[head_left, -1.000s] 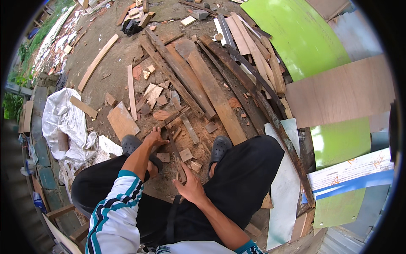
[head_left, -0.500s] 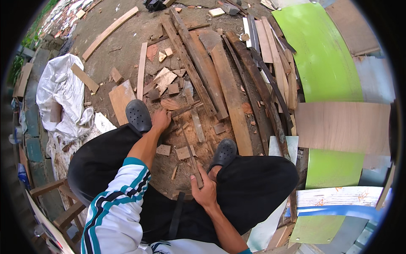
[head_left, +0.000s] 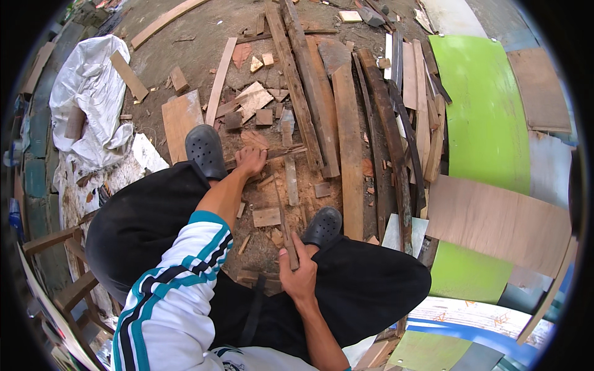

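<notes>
I sit with both feet in black clogs (head_left: 206, 148) on dirt strewn with wood scraps. My left hand (head_left: 250, 162), at the end of a white and teal sleeve, reaches out between my feet and closes its fingers over a thin splintered wood strip (head_left: 286, 150) lying across the scraps. My right hand (head_left: 299, 276) rests near my right knee, beside the other clog (head_left: 322, 225), and grips the lower end of a narrow wooden stick (head_left: 285, 230) that points away from me. Small flat offcuts (head_left: 266, 216) lie between the two hands.
Long weathered planks (head_left: 348, 123) lie side by side ahead. Green panels (head_left: 482, 111) and a plywood sheet (head_left: 495, 219) are at the right. A white sack (head_left: 90, 93) and a flat board (head_left: 180, 120) lie at the left, a wooden chair frame (head_left: 59, 247) at the lower left.
My left hand has stretched further forward onto the splintered strip. My right hand, open a second ago, now holds the narrow stick. The view has tipped downward.
</notes>
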### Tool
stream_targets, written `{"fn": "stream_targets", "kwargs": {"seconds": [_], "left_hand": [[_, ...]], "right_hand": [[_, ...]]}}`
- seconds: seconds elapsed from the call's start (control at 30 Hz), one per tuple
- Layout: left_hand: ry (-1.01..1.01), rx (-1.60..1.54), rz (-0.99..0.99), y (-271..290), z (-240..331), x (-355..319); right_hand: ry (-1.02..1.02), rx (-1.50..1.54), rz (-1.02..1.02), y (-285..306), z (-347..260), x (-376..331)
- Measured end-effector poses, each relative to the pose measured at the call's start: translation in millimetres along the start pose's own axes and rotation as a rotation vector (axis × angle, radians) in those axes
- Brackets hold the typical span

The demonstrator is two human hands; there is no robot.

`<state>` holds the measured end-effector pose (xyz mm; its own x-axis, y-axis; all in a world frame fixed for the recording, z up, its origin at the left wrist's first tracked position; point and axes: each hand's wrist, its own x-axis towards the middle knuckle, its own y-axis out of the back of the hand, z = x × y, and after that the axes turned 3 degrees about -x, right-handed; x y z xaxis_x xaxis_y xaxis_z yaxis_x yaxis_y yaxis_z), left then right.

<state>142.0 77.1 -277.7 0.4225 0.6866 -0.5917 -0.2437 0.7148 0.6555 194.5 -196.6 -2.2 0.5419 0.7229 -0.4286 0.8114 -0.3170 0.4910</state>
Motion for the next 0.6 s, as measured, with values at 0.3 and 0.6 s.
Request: {"fn": "stream_targets", "kwargs": {"seconds": [0.3,0.6], "left_hand": [[0.055,0.047,0.047,-3,5,-3],[0.030,0.051,0.064,-5,2,-2]], "right_hand": [[0.023,0.004,0.035,2,-6,1],[-0.011,-0.013,0.017,-3,0,4]]}}
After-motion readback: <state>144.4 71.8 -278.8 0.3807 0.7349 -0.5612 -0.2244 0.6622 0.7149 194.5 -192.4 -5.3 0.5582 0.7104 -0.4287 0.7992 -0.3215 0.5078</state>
